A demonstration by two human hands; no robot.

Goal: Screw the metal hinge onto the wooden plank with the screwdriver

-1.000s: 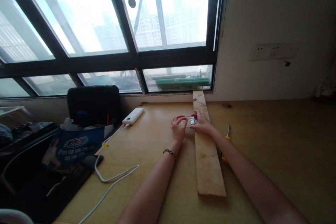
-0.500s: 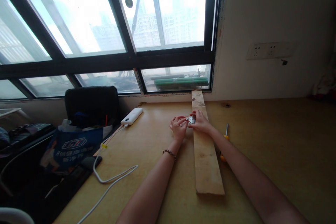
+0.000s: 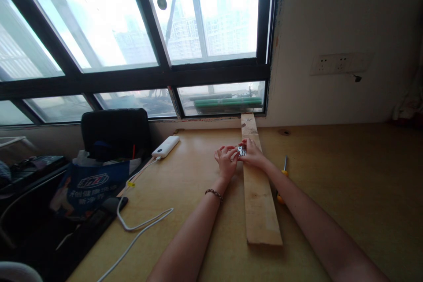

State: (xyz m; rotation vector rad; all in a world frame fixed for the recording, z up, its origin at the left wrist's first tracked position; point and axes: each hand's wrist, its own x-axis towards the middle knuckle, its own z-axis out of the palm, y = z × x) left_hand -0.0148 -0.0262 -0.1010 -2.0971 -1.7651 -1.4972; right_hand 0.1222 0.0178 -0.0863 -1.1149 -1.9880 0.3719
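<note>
A wooden plank (image 3: 262, 211) lies lengthwise on the table, its far end near the window. Above the plank, my right hand (image 3: 253, 154) is closed on a small silver metal plate with holes (image 3: 240, 150). The fingers of my left hand (image 3: 227, 161) are pinched together at the plate's left edge. What sits between those fingertips is too small to make out. A screwdriver (image 3: 284, 178) with a yellow handle rests right of the plank, partly behind my right forearm.
To the left, a white power bank (image 3: 166, 146) with a white cable (image 3: 145, 225) lies on the table (image 3: 191, 202). Past the left edge stand a black chair (image 3: 115, 130) and a blue bag (image 3: 94, 189). A window frame and a wall socket (image 3: 342, 63) are behind.
My left fingertips have moved slightly right, closer over the metal plate, covering more of its left side. My right hand stays nearly still.
</note>
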